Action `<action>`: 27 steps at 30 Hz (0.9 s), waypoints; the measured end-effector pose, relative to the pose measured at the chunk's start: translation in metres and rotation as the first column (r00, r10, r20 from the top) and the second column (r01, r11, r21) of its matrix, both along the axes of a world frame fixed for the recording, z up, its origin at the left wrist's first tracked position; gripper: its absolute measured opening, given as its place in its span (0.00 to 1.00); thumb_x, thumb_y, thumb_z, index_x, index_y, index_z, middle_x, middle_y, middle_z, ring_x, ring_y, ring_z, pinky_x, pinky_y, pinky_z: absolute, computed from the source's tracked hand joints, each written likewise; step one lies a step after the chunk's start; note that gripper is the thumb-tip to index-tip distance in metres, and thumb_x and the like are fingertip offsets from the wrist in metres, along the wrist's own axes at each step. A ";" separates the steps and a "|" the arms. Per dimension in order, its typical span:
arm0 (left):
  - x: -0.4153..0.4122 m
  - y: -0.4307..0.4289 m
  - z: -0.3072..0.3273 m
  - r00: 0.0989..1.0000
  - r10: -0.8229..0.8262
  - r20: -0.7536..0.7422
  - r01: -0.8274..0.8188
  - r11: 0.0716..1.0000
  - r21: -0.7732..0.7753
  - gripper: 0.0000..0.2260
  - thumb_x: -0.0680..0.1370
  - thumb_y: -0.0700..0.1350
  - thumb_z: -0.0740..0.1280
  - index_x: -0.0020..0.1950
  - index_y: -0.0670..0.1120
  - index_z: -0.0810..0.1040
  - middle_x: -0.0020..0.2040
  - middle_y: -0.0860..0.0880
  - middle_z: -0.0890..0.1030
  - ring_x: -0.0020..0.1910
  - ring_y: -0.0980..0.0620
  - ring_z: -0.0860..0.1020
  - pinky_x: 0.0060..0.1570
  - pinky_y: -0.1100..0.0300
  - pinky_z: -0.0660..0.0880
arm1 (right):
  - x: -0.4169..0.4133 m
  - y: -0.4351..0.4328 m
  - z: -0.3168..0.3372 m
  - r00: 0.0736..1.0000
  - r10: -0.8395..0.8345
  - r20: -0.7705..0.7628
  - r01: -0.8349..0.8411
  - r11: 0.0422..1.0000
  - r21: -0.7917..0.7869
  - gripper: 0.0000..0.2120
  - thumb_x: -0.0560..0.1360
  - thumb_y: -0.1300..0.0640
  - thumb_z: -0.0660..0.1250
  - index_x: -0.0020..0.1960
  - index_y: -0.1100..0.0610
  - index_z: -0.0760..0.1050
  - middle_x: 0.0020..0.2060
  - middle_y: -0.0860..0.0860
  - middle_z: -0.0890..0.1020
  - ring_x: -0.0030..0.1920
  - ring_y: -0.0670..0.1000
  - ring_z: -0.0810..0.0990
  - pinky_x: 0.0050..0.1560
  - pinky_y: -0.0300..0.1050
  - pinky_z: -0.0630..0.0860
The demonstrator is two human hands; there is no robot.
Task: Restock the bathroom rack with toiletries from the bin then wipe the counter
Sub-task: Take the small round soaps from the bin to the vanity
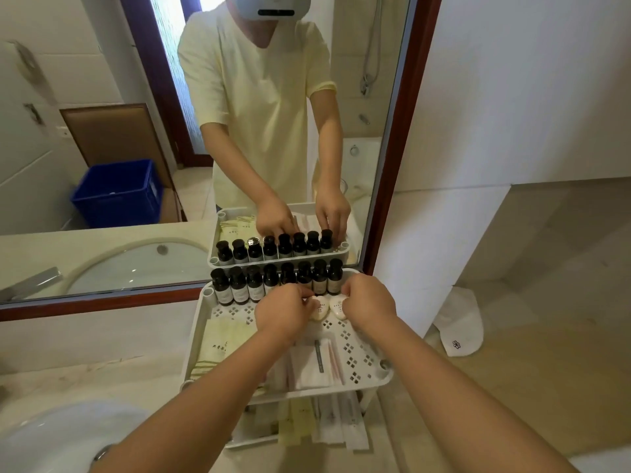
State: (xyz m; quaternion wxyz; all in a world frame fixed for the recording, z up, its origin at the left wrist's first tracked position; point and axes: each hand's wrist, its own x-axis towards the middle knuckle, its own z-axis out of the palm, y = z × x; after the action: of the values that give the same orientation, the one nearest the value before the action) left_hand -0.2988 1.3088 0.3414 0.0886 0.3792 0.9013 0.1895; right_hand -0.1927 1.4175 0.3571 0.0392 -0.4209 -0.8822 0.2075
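The person stands at the worktop (512,387) with both arms stretched out over the top tier of the white plastic rack (355,349), which sits hard against the mirror (34,165). The left hand (285,314) and right hand (367,303) are close together near the back of that tier. Each has its fingers curled down and is pinching one of two small white packets, the left packet (319,308) and the right packet (338,308), which lie side by side and touching on the perforated floor.

Just behind the hands a row of dark bottles (273,284) stands upright along the rear edge of the tier, their black caps in a line. Pale yellow sachets (225,336) lie flat on the left of the tier, and white wrapped items (317,365) lie near its front edge, partly under the left forearm. More flat packets (307,421) fill the lower tier.

The blue bin (117,194) shows only as a reflection in the mirror, on the floor behind the person. A white folded cloth (459,322) lies on the worktop to the right of the rack, and a sink (51,435) is set in on the left.
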 end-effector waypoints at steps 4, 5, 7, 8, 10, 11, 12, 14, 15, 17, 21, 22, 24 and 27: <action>0.003 -0.004 0.000 0.994 0.006 -0.107 -0.007 1.000 -0.013 0.11 0.78 0.56 0.63 0.57 0.58 0.81 0.48 0.55 0.84 0.46 0.54 0.81 0.37 0.59 0.78 | 0.005 -0.006 -0.004 1.000 -0.002 -0.022 0.004 0.996 0.088 0.15 0.73 0.68 0.61 0.56 0.57 0.78 0.52 0.54 0.80 0.51 0.56 0.78 0.48 0.49 0.78; 0.003 -0.006 0.000 0.994 0.009 -0.110 -0.010 1.000 -0.005 0.11 0.78 0.56 0.64 0.56 0.58 0.81 0.48 0.55 0.83 0.46 0.54 0.81 0.38 0.58 0.78 | 0.007 -0.007 -0.005 0.999 -0.001 -0.040 0.005 0.995 0.101 0.17 0.72 0.69 0.60 0.56 0.56 0.78 0.52 0.54 0.80 0.51 0.56 0.77 0.47 0.48 0.77; 0.004 -0.010 0.001 0.995 0.016 -0.100 -0.013 0.999 0.029 0.10 0.77 0.56 0.64 0.55 0.57 0.81 0.49 0.54 0.83 0.46 0.54 0.80 0.39 0.57 0.78 | 0.011 -0.008 -0.006 0.996 -0.001 -0.088 0.010 0.994 0.107 0.19 0.73 0.68 0.59 0.58 0.53 0.78 0.51 0.52 0.81 0.50 0.54 0.78 0.44 0.46 0.76; 0.005 -0.012 0.002 0.996 0.026 -0.090 -0.021 0.998 0.054 0.10 0.77 0.56 0.64 0.55 0.57 0.81 0.49 0.55 0.82 0.46 0.53 0.80 0.39 0.57 0.78 | 0.013 -0.008 -0.006 0.993 -0.003 -0.117 0.016 0.994 0.108 0.19 0.73 0.67 0.60 0.57 0.52 0.78 0.51 0.51 0.81 0.49 0.53 0.78 0.43 0.46 0.76; 0.006 -0.020 0.004 0.996 0.054 -0.070 -0.045 0.992 0.122 0.10 0.77 0.57 0.64 0.53 0.56 0.81 0.51 0.56 0.80 0.45 0.55 0.79 0.37 0.57 0.77 | 0.018 -0.010 -0.004 0.983 -0.011 -0.182 0.032 0.993 0.113 0.16 0.73 0.65 0.61 0.55 0.50 0.79 0.49 0.47 0.81 0.47 0.51 0.79 0.41 0.45 0.76; 0.006 -0.026 0.007 0.996 0.072 -0.047 -0.063 0.985 0.163 0.09 0.78 0.57 0.64 0.53 0.56 0.81 0.52 0.58 0.79 0.44 0.57 0.79 0.36 0.58 0.76 | 0.020 -0.013 -0.002 0.975 -0.017 -0.222 0.043 0.993 0.113 0.14 0.74 0.63 0.62 0.54 0.49 0.79 0.49 0.46 0.81 0.46 0.50 0.79 0.40 0.44 0.76; 0.007 -0.033 0.010 0.996 0.087 -0.009 -0.084 0.976 0.202 0.09 0.78 0.57 0.64 0.53 0.56 0.80 0.52 0.59 0.79 0.44 0.58 0.78 0.34 0.60 0.75 | 0.022 -0.017 0.000 0.963 -0.028 -0.268 0.056 0.993 0.100 0.12 0.74 0.61 0.63 0.52 0.48 0.79 0.48 0.44 0.81 0.46 0.48 0.79 0.39 0.43 0.76; 0.008 -0.047 0.015 0.991 0.094 0.096 -0.117 0.955 0.273 0.08 0.79 0.55 0.64 0.55 0.56 0.79 0.51 0.61 0.79 0.44 0.61 0.78 0.35 0.61 0.74 | 0.025 -0.028 0.004 0.927 -0.070 -0.369 0.081 0.997 0.016 0.09 0.74 0.59 0.64 0.50 0.47 0.78 0.45 0.42 0.81 0.44 0.46 0.78 0.38 0.42 0.75; 0.008 -0.055 0.016 0.984 0.087 0.157 -0.133 0.942 0.309 0.08 0.79 0.54 0.65 0.55 0.55 0.79 0.51 0.61 0.80 0.44 0.61 0.78 0.37 0.60 0.76 | 0.025 -0.036 0.006 0.906 -0.095 -0.414 0.083 0.995 -0.045 0.09 0.74 0.59 0.64 0.49 0.47 0.78 0.44 0.42 0.80 0.44 0.45 0.78 0.37 0.42 0.74; 0.010 -0.072 0.020 0.957 0.057 0.285 -0.171 0.903 0.394 0.07 0.78 0.51 0.67 0.55 0.54 0.80 0.50 0.59 0.81 0.42 0.59 0.80 0.43 0.54 0.80 | 0.026 -0.054 0.010 0.868 -0.130 -0.478 0.062 0.986 -0.155 0.09 0.74 0.59 0.64 0.51 0.48 0.78 0.44 0.41 0.79 0.44 0.44 0.78 0.38 0.41 0.74; 0.018 -0.109 0.030 0.904 0.019 0.427 -0.255 0.825 0.504 0.09 0.78 0.47 0.68 0.58 0.50 0.78 0.49 0.54 0.81 0.41 0.55 0.82 0.39 0.55 0.81 | 0.020 -0.093 0.017 0.829 -0.122 -0.546 -0.025 0.967 -0.255 0.09 0.75 0.57 0.64 0.54 0.49 0.77 0.48 0.42 0.79 0.47 0.44 0.78 0.46 0.44 0.77; 0.020 -0.120 0.032 0.903 0.022 0.429 -0.267 0.812 0.519 0.11 0.78 0.47 0.68 0.59 0.50 0.77 0.49 0.54 0.80 0.42 0.55 0.82 0.39 0.56 0.81 | 0.018 -0.105 0.018 0.820 -0.117 -0.560 -0.045 0.962 -0.268 0.10 0.75 0.57 0.64 0.54 0.48 0.77 0.48 0.42 0.79 0.47 0.44 0.78 0.47 0.45 0.78; 0.023 -0.147 0.035 0.913 0.057 0.403 -0.287 0.794 0.536 0.14 0.77 0.46 0.69 0.62 0.51 0.76 0.51 0.55 0.79 0.44 0.55 0.81 0.43 0.53 0.82 | 0.013 -0.132 0.022 0.807 -0.109 -0.580 -0.088 0.950 -0.301 0.09 0.74 0.56 0.64 0.53 0.47 0.77 0.46 0.43 0.79 0.45 0.46 0.80 0.46 0.48 0.80; 0.029 -0.197 0.039 0.910 0.100 0.402 -0.332 0.754 0.566 0.14 0.76 0.42 0.69 0.62 0.50 0.76 0.53 0.53 0.79 0.46 0.56 0.80 0.46 0.54 0.81 | 0.010 -0.179 0.029 0.809 -0.068 -0.584 -0.164 0.928 -0.335 0.09 0.74 0.56 0.64 0.52 0.48 0.76 0.43 0.45 0.79 0.43 0.48 0.80 0.43 0.49 0.80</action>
State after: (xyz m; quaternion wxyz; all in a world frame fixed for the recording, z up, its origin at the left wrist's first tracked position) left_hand -0.2702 1.1114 0.3803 0.0927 0.2389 0.7954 0.5492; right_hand -0.1829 1.2385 0.3862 0.2238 -0.3132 -0.7822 0.4899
